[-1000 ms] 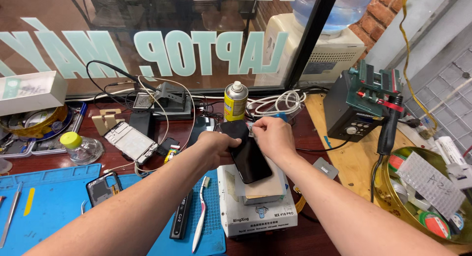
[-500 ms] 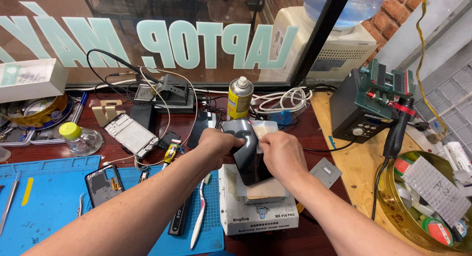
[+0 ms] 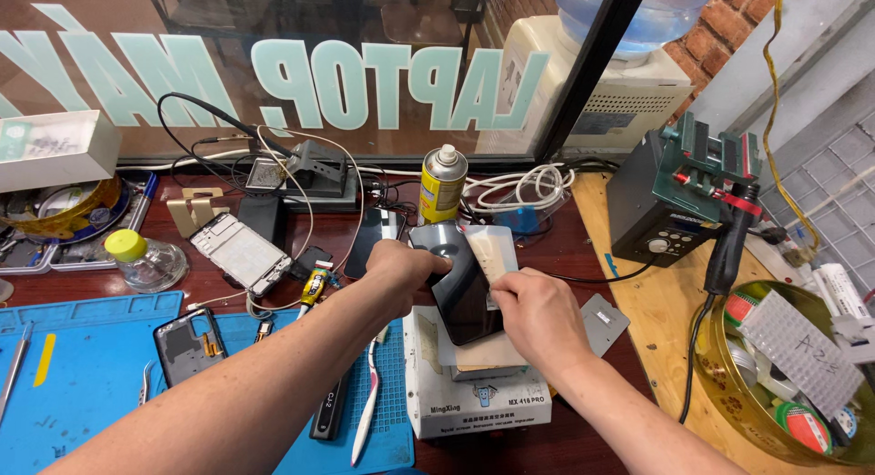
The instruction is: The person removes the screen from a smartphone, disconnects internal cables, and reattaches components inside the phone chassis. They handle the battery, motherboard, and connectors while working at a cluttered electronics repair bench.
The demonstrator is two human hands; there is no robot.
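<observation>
While both hands grip it, left hand (image 3: pixel 401 265) at the top and right hand (image 3: pixel 533 315) at the side, the black phone (image 3: pixel 465 293) lies on the white heating plate (image 3: pixel 474 384); panel separation underway, steady prying needed.

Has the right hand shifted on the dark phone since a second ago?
Yes. The right hand has dropped from the phone's top edge, near the yellow spray can, to its lower right side, over the white heating plate. The left hand grips the phone.
</observation>
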